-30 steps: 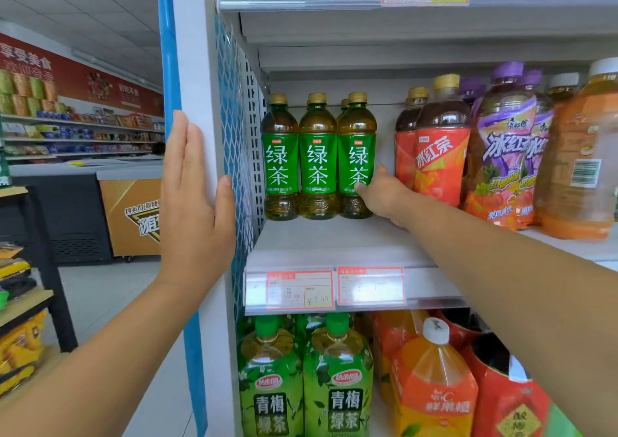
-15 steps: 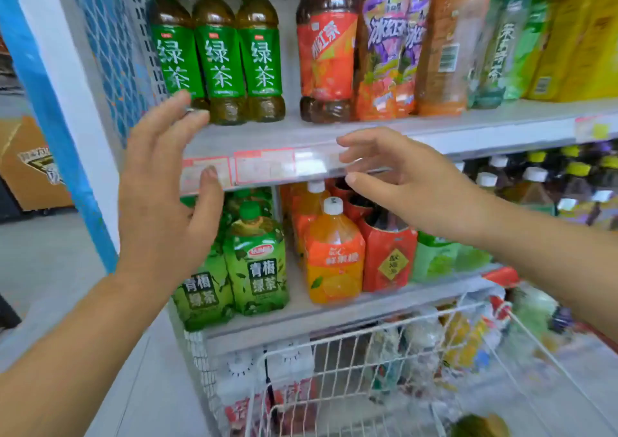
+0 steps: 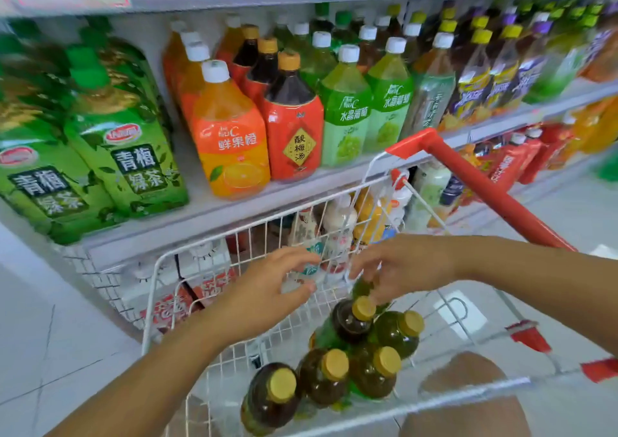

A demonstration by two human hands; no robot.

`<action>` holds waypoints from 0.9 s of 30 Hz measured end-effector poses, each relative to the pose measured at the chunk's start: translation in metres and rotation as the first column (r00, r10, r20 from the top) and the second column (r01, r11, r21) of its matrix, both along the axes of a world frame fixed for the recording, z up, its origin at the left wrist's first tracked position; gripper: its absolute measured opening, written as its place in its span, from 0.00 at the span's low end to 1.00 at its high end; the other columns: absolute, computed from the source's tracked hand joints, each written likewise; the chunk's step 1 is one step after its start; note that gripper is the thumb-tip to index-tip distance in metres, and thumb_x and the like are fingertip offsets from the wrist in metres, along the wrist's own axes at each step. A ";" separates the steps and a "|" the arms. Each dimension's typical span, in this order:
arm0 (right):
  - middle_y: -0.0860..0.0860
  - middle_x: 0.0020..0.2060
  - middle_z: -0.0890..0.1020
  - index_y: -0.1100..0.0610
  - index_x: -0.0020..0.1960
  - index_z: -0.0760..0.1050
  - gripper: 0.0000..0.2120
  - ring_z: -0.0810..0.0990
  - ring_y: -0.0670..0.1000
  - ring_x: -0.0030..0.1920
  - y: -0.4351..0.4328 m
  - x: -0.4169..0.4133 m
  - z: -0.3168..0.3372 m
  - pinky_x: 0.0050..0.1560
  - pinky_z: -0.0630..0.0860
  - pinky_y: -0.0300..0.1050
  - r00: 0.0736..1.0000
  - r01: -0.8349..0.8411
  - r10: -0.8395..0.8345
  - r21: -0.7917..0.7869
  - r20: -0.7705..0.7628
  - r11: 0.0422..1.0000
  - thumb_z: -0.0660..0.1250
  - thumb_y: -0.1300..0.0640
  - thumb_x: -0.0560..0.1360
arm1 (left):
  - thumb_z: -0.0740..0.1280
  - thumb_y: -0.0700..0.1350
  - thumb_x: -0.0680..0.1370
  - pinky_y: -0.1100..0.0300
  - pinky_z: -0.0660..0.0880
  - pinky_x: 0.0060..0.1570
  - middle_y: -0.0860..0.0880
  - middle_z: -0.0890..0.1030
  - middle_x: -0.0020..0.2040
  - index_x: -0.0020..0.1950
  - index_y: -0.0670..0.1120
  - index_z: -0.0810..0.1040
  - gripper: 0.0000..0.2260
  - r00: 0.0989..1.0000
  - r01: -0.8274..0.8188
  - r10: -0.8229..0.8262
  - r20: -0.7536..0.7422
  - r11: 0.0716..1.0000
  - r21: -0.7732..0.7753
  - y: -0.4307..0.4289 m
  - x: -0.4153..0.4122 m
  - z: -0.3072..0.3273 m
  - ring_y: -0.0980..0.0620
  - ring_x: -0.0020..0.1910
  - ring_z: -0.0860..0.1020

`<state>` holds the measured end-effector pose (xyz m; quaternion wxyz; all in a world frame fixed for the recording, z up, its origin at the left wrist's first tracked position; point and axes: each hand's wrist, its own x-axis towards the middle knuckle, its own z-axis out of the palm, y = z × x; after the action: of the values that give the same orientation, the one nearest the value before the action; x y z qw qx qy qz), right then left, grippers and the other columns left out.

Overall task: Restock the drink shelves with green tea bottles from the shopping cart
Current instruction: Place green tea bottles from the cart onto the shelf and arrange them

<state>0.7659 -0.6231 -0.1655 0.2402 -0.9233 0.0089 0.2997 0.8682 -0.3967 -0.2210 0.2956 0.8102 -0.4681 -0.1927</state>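
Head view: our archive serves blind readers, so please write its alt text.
Two bare hands reach into a white wire shopping cart of yellow-capped green tea bottles, the right hand just above one cap, the left hand open beside it. Behind, a shelf of large drink bottles.

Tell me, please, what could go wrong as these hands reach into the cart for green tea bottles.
The green tea bottles lean loosely against one another in the shopping cart, so pulling one out may topple its neighbours. The right hand seems to reach a bottle only at its top, so it might slip. The left hand hovers near the wire wall and could snag.
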 end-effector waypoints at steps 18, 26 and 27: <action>0.47 0.49 0.77 0.47 0.61 0.75 0.19 0.78 0.46 0.46 0.025 0.022 0.024 0.52 0.76 0.43 0.847 0.167 -0.285 0.285 0.448 0.944 0.73 0.53 0.72 | 0.81 0.45 0.66 0.65 0.76 0.49 0.59 0.81 0.54 0.62 0.62 0.72 0.30 0.895 -0.263 0.207 -0.396 0.960 -0.095 -0.009 0.014 -0.034 0.64 0.51 0.79; 0.53 0.63 0.74 0.52 0.70 0.67 0.28 0.73 0.53 0.61 -0.007 0.012 -0.034 0.54 0.70 0.43 0.999 -0.032 0.017 -0.451 -0.037 0.892 0.72 0.49 0.72 | 0.80 0.41 0.67 0.64 0.75 0.47 0.58 0.81 0.53 0.63 0.56 0.73 0.28 0.803 -0.479 0.348 -0.483 0.859 -0.178 -0.001 0.030 -0.023 0.61 0.50 0.80; 0.54 0.61 0.74 0.53 0.68 0.68 0.27 0.73 0.54 0.60 -0.005 0.012 -0.041 0.52 0.70 0.44 0.998 -0.054 0.032 -0.459 -0.055 0.887 0.72 0.51 0.72 | 0.79 0.41 0.67 0.66 0.74 0.46 0.59 0.81 0.53 0.62 0.57 0.73 0.28 0.805 -0.482 0.348 -0.480 0.856 -0.186 -0.001 0.030 -0.021 0.64 0.49 0.79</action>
<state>0.7779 -0.6285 -0.2063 0.0077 -0.9467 0.0645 0.3156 0.8982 -0.3975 -0.2418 0.5456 0.7762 -0.2237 -0.2231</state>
